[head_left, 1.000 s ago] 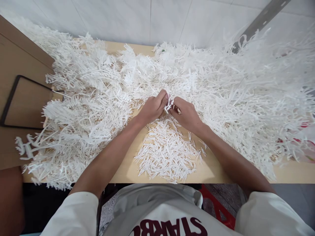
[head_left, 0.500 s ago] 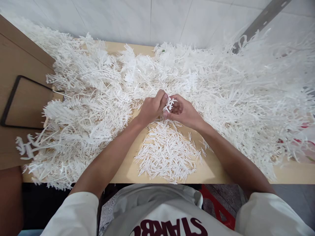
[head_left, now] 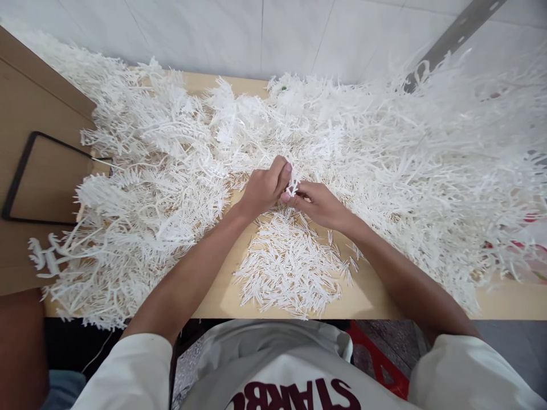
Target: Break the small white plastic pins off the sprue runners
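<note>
Over the middle of the table, my left hand (head_left: 270, 183) is closed in a pinch on a small white branched plastic sprig (head_left: 293, 185). My right hand (head_left: 319, 202) is closed too, thumb and fingers pinching the sprig's lower end right beside the left. Part of the sprig is hidden by the fingers. Just below both hands lies a flat heap of short loose white plastic sticks (head_left: 294, 267). Behind and around the hands spreads a deep tangle of white branched strands (head_left: 256, 131).
A cardboard box (head_left: 47, 171) with a black-edged opening stands at the left. The wooden table (head_left: 367, 293) shows bare along its front edge. A tiled wall (head_left: 239, 34) rises behind, with a grey metal post (head_left: 453, 40) at right. Someone's arm (head_left: 21, 347) shows lower left.
My right hand's fingers have closed in from a loose cup to a pinch on the sprig and dropped slightly. My left hand stays in place. Lower left, the other person has shifted a little.
</note>
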`<move>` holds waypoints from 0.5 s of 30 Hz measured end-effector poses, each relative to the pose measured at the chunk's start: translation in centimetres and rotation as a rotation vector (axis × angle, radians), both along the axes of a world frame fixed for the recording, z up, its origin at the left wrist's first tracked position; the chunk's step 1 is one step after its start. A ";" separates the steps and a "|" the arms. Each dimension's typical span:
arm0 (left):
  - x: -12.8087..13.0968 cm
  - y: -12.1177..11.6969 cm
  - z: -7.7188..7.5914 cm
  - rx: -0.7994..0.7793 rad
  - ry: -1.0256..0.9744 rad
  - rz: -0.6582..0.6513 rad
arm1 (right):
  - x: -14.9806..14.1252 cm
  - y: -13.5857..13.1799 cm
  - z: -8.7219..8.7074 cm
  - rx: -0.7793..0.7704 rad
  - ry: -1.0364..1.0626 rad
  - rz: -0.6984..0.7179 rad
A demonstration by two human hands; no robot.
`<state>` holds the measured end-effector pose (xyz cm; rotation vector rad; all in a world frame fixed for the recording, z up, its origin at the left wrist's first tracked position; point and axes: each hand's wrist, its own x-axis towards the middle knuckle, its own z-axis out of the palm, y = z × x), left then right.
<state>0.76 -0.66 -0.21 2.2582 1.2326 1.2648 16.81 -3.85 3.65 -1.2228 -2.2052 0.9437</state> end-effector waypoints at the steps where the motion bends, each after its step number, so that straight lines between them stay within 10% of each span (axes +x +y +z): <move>1: 0.0 0.0 0.0 -0.005 -0.028 0.004 | 0.0 -0.1 0.1 0.044 -0.033 -0.006; 8: 0.2 0.6 -0.1 -0.035 -0.108 0.098 | -0.5 -1.5 1.1 0.229 -0.207 -0.052; 15: -0.3 1.1 -0.2 -0.080 -0.241 0.104 | -2.6 -5.2 1.0 0.586 -0.185 0.366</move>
